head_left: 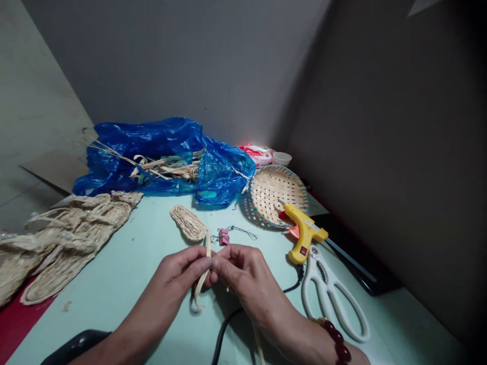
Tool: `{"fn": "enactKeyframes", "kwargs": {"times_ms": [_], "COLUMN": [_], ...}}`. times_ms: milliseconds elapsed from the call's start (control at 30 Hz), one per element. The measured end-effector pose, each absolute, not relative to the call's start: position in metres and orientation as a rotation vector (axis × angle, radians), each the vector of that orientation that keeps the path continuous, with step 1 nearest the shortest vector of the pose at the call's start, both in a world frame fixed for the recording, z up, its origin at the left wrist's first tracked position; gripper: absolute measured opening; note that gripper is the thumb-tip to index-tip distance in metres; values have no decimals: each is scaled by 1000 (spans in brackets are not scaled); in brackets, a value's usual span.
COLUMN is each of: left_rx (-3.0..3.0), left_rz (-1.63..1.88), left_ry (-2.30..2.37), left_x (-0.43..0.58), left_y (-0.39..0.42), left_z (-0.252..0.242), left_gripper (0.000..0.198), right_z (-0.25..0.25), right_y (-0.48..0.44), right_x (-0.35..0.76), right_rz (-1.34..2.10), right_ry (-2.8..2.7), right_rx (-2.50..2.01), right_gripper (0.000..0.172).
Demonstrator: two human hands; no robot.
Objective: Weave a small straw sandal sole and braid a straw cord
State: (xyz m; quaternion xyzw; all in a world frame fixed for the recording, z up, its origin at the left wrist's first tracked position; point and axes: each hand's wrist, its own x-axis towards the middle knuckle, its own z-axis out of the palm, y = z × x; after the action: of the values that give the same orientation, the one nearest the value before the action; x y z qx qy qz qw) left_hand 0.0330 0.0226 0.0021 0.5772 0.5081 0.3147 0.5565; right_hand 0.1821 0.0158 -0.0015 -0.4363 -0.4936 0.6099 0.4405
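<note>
Both hands meet over the near middle of the table. My left hand (186, 268) is closed, thumb against fingers, on a pale flat strip of plant fibre (208, 246). That strip runs up to a small woven sole (189, 223), and its frayed tail hangs below the fingers. My right hand (243, 268) is closed in a pinch, its thumb tip touching the left thumb and the strip; another thin strip (259, 347) trails below the right wrist. Just beyond the fingertips lies a pink binder clip (224, 236) beside a thin dark wire or thread (245, 232).
A yellow glue gun (305, 233) leans on a woven bamboo basket (277, 190), with white-handled scissors (331, 291) nearby. A black cord (224, 329) crosses the front. Finished woven slippers (76, 238) lie left. A blue plastic bag (152, 137) holding fibre strips sits behind.
</note>
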Motion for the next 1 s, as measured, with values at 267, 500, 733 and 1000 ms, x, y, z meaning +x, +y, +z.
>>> {"fn": "enactKeyframes", "kwargs": {"times_ms": [267,500,733,1000], "left_rx": [1300,1369,1336,1353], "left_rz": [752,752,773,728], "left_ry": [1252,1446,1507,1503], "left_x": [32,37,37,37], "left_y": [21,14,8,9], "left_z": [0,3,3,5], "left_gripper": [20,26,22,22], "right_z": [-4,3,-10,-3], "right_y": [13,7,4,6], "right_x": [190,195,190,197], "right_rz": [1442,814,555,523], "right_ry": [-1482,-2026,-2141,-2164], "right_rx": [-1091,-1315,-1230,-1262], "right_gripper": [24,17,14,12]}}
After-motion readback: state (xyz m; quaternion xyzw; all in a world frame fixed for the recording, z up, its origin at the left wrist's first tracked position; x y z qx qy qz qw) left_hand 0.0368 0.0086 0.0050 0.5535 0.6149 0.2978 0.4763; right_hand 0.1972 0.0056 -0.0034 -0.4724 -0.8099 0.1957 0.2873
